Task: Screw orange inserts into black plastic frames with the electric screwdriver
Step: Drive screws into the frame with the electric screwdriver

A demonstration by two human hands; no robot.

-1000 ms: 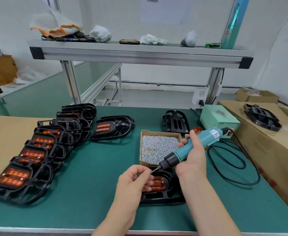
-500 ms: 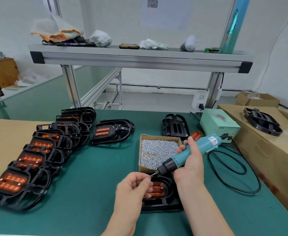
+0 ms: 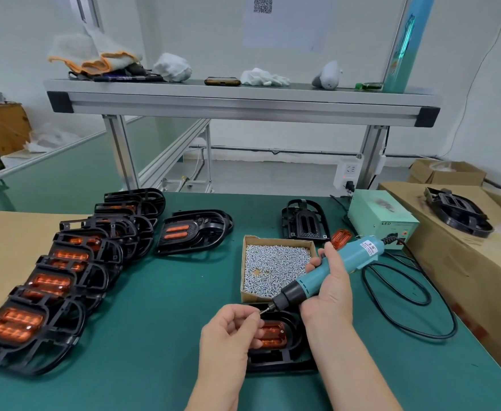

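A black plastic frame (image 3: 292, 355) with an orange insert (image 3: 274, 336) lies on the green mat near the front edge, partly hidden by my hands. My right hand (image 3: 327, 295) grips the teal electric screwdriver (image 3: 329, 272), tilted with its bit pointing down-left over the frame's far end. My left hand (image 3: 231, 330) pinches a small screw (image 3: 261, 311) at the bit's tip. A cardboard box of silver screws (image 3: 274, 266) stands just behind the frame.
A row of several assembled frames (image 3: 50, 289) overlaps along the left, with one more (image 3: 192, 232) beside it. An empty frame (image 3: 304, 222) and a loose orange insert (image 3: 340, 237) lie at the back. The power supply (image 3: 381, 219), its looped cable (image 3: 406, 310) and cardboard boxes (image 3: 474, 262) fill the right.
The hands hold nearly the same pose with the screw at the bit. The head camera has tilted up a little, so everything sits lower in view.
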